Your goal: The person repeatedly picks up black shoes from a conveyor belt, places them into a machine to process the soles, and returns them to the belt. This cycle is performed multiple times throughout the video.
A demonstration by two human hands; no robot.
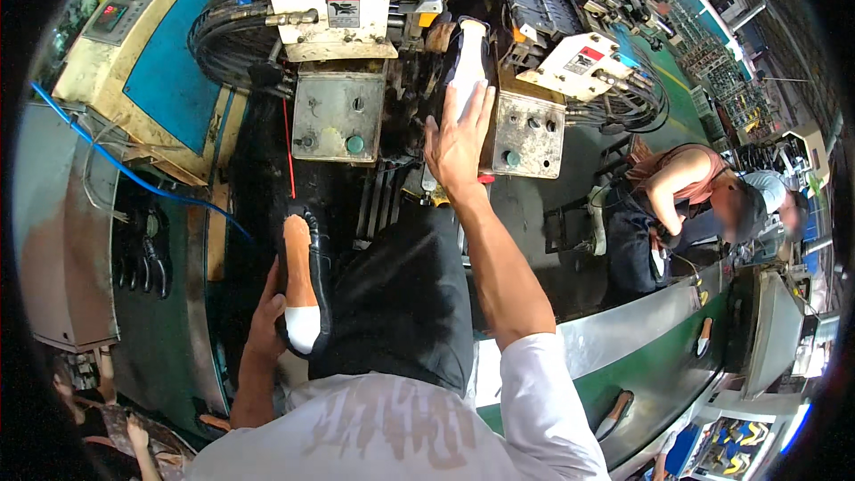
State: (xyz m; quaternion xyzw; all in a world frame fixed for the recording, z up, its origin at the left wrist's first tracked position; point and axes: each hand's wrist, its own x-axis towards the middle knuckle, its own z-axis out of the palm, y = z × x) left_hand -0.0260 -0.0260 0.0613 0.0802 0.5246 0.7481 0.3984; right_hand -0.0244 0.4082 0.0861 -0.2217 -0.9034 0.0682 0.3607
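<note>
In my left hand (264,313) is a black shoe (301,289), sole side up at my left thigh. Its bottom shows a brown insole with a white toe part. My fingers close round its outer side, partly hidden behind it. My right hand (460,147) reaches forward, fingers stretched out and lying flat on the white bottom of a second shoe (470,49). That shoe sits in the middle of a machine, between its two side blocks. The palm and thumb are partly hidden.
Metal control boxes with green buttons, one left (338,116) and one right (527,134), flank the machine. Cable bundles (232,44) hang beside them. A conveyor (659,365) carrying several shoes runs at the right. A co-worker (677,187) bends over a shoe beyond it.
</note>
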